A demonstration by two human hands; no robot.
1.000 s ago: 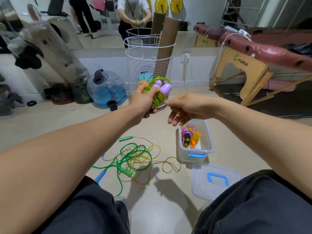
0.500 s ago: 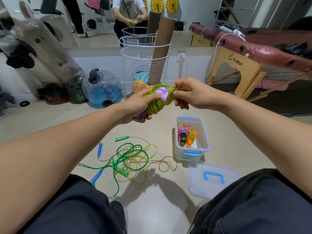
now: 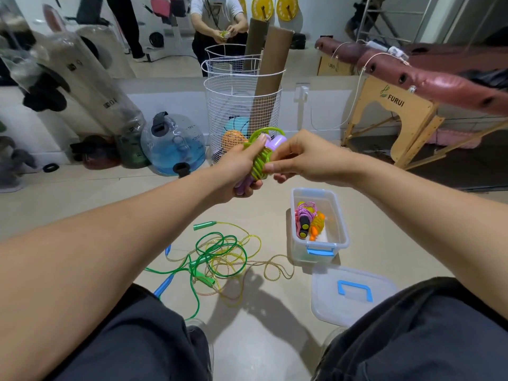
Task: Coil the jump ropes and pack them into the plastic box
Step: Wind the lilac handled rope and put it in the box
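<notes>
The room was evenly, brightly lit from overhead — soft arm shadows fell on the pale floor (image 3: 275, 339). Wide-angle distortion bent the frame's edges, the left corner looked smeared, and the centre stayed sharp.

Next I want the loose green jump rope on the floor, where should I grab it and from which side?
Probably by the green handle lying clear at the far edge of the tangle. Come from above with the left hand, since that handle lies flat on the floor, rigid and apart from the crossed yellow and green cords, unlike the handles buried inside.
</notes>
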